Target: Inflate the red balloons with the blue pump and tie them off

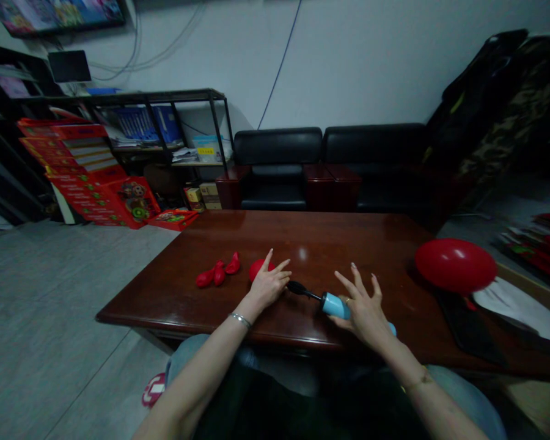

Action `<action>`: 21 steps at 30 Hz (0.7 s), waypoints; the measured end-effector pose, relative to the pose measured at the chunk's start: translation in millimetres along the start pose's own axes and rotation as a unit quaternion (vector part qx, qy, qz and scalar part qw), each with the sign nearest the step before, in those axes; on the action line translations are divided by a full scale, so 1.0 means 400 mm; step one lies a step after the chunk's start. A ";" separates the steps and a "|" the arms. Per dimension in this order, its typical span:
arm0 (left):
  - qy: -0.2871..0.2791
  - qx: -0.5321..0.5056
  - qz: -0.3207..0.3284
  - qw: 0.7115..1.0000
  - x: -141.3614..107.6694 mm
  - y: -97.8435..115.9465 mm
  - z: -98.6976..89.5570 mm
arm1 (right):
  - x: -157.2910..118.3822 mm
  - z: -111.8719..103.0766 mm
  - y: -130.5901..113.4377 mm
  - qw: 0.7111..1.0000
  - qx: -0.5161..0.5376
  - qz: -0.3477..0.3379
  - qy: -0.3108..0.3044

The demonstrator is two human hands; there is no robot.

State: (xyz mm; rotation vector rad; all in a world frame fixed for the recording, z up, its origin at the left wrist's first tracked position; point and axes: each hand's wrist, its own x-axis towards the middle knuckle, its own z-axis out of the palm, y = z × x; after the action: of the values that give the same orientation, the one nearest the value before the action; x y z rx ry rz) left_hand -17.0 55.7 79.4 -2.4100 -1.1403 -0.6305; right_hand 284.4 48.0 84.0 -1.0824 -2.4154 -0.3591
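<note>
My left hand (269, 286) is over the table with its fingers spread. Just behind it shows part of a red balloon (258, 268); whether the hand touches it I cannot tell. My right hand (364, 308) is around a light-blue hand balloon pump (335, 305), its thumb below the barrel and several fingers raised and apart. The pump's black end piece (299, 288) points left and reaches close to my left fingertips. Several small, limp red balloons (219, 273) lie left of my left hand. A large inflated red balloon (455, 265) rests at the table's right side.
The brown wooden table (339, 235) has its near edge at my lap. At its right end lie a dark flat object (470, 327) and a white sheet-like item (522, 305). Black armchairs (279, 146) stand behind; red boxes (96, 195) are stacked at left beside a shelf (183, 95).
</note>
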 end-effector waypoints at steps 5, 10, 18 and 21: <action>0.011 0.009 -0.009 1.000 0.001 0.013 0.010 | 0.032 0.010 -0.041 1.000 -0.008 0.002 0.006; 0.005 0.006 0.002 1.000 -0.018 -0.010 0.007 | 0.002 0.019 -0.011 1.000 0.001 -0.002 0.010; 0.009 0.017 -0.025 1.000 -0.044 -0.055 -0.011 | -0.108 -0.006 0.112 1.000 0.013 0.014 0.002; 0.012 0.023 -0.022 0.999 -0.046 -0.054 -0.009 | -0.132 -0.015 0.130 1.000 0.014 0.022 -0.001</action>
State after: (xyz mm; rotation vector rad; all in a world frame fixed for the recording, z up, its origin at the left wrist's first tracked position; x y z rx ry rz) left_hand -45.4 55.2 75.8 -2.3390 -1.1881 -0.6376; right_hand 356.3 46.4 64.3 -1.1227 -2.3873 -0.3083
